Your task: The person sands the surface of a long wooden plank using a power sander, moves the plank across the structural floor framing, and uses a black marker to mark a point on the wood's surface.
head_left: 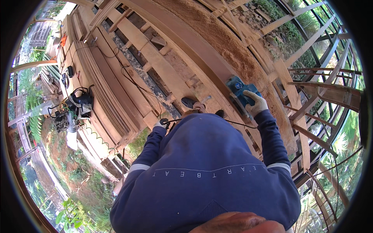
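Note:
My right hand (256,103), in a pale work glove, is closed round the handle of a teal electric planer (237,86). The planer rests on a long reddish-brown wooden beam (198,50) that runs away to the upper left. Low at my left side, my gloved left hand (160,124) is closed on a black power cord (176,119). That cord passes in front of my body and reappears on the right, below the planer. The planer's underside is hidden against the wood.
Wood shavings (233,46) lie thick along the beam's right side. Stacked planks (93,73) stand at the left, with loose black cable (124,70) over them and a black-and-grey machine (79,103) beside them. Slatted timbers (143,46) with gaps lie between. A wooden railing (330,93) borders the right.

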Tool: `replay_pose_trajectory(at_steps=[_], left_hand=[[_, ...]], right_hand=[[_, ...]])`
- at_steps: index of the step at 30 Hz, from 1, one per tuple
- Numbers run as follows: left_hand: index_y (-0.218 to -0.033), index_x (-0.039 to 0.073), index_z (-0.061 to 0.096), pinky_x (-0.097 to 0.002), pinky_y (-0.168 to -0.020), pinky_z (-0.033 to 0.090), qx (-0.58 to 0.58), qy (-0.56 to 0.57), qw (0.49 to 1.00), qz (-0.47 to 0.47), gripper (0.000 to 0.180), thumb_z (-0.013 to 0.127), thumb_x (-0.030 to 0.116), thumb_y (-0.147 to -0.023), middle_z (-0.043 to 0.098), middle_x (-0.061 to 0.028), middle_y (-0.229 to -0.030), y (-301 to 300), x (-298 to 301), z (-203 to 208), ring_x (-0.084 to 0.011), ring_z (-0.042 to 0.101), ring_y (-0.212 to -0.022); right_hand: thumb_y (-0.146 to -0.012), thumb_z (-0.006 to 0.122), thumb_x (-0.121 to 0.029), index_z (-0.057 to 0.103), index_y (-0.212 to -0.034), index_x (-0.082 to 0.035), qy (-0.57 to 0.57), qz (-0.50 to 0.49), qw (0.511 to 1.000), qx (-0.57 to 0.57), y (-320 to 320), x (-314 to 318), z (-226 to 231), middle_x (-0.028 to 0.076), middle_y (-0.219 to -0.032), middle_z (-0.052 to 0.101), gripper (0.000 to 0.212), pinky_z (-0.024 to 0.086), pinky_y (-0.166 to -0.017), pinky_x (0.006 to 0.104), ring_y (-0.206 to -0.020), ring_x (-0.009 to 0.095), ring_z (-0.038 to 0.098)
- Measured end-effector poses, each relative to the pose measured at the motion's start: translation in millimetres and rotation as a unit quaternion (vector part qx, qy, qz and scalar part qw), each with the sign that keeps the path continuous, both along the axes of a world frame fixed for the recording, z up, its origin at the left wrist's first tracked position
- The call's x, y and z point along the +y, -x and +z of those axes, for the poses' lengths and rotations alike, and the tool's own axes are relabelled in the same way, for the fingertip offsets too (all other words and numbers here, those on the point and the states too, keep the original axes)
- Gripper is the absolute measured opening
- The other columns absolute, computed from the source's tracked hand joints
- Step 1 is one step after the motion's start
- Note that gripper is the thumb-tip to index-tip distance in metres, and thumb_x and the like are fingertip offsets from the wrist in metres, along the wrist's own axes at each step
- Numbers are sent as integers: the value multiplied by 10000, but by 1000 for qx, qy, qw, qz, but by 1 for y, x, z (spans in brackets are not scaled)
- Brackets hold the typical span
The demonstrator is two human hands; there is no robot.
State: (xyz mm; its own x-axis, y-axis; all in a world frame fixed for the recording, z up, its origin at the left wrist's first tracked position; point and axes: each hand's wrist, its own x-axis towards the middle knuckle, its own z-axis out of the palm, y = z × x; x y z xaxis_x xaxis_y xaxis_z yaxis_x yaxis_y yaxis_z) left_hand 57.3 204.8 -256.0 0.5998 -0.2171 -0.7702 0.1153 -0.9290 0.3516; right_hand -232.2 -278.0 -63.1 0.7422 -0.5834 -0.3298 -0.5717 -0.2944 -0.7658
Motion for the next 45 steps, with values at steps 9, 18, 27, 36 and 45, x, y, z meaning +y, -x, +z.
replay_pose_trajectory(at_steps=[9,18,27,36,45], left_hand=[[-1227,168,626,-442,-829,524,-92,-12,992,-91,349,586,312,-911,706,-149,-1031,-25,-21,39,-355,666,-961],[-1221,64,633,-324,-719,546,-224,163,959,53,291,575,167,-954,695,-80,-983,-80,-14,23,-205,656,-860],[-1167,37,670,-271,-881,502,-242,225,941,73,238,570,119,-967,724,-75,-1027,-95,-20,81,-141,671,-959],[-1131,124,703,-368,-837,527,-298,158,938,75,265,584,287,-959,715,-139,-1007,-104,4,87,-303,682,-977],[-1139,111,695,-350,-851,524,-262,206,938,99,242,605,222,-943,716,-111,-1037,-145,2,76,-283,685,-972]], right_hand=[[-703,593,-31,655,-1224,-115,-8,9,1000,-3,-58,-6,2,123,-1218,664,531,455,-1024,322,-1161,275,612],[-686,580,6,649,-1239,-102,15,9,1000,6,-116,-12,-4,107,-1223,666,568,441,-1033,298,-1165,238,614],[-704,579,5,648,-1237,-87,9,19,1000,-23,-172,-20,-5,109,-1179,680,546,450,-1016,294,-1127,214,625],[-678,602,-76,665,-1211,-105,81,56,994,-48,-225,-29,-13,135,-1190,679,537,462,-1018,324,-1143,273,627],[-689,604,-65,661,-1217,-106,61,52,996,-44,-288,-31,-3,126,-1205,674,532,453,-1030,318,-1160,271,618]])
